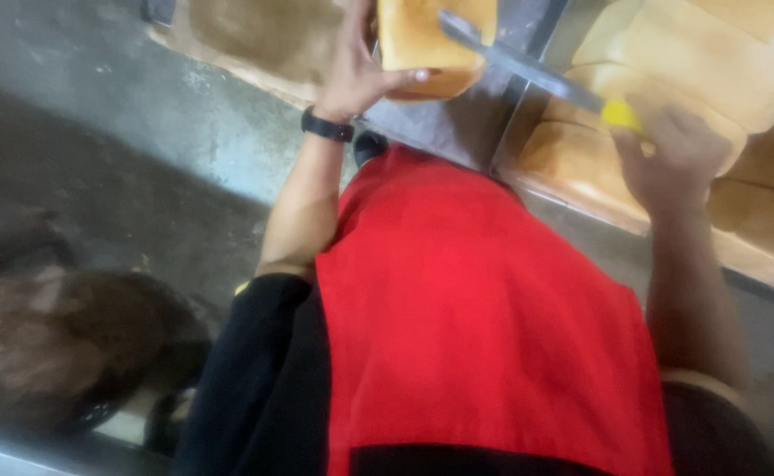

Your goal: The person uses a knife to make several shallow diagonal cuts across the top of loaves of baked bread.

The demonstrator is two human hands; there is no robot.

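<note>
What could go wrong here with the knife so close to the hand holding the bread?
The knife blade lies against the loaf right beside the left hand, whose thumb wraps the loaf's lower edge; a slip could nick it. The loaf is held in the air, unsupported, so it may shift under the blade. The picture is blurred, which hints at quick movement.

Your view is soft all over right now, smeared by motion, with no edge truly crisp. The right hand (679,150) blurs most, its fingers melting into the pale loaves (695,62) behind. The knife blade (519,63) streaks into a grey band, catching a dull sheen. You get warm, fairly bright light at the top, where the bread (422,40) in your left hand (351,75) glows orange. The red apron (484,317) is saturated, nearly flat of detail. The lower left sinks into murky shadow, and the grey floor (114,106) looks dim and grainy.
</note>
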